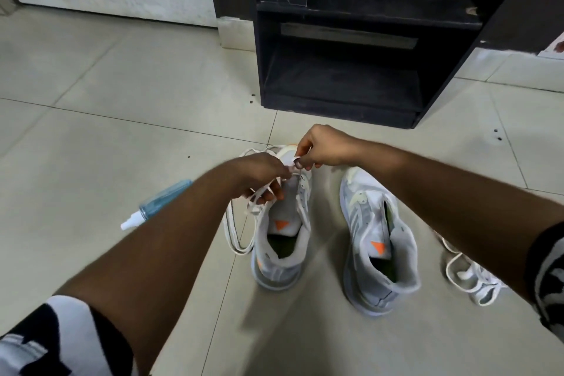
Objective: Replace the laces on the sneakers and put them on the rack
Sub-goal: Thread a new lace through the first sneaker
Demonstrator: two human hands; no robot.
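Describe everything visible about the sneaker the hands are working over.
The pale grey and white mesh sneaker stands upright on the tiled floor, toe toward the dark wooden rack. It shows an orange triangle on its tongue and orange at its heel side. A flat white lace loops off its left side. The left hand and right hand pinch that lace above its eyelets.

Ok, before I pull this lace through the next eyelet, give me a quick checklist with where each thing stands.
1. Lace held by both hands: ok, left hand and right hand pinch it.
2. Left sneaker upright on the floor: ok.
3. Lace tip lined up with an eyelet: cannot tell, blurred.
4. Right sneaker laced: not ok.
5. Spare laces nearby: ok.
6. Rack lower shelf free: ok.
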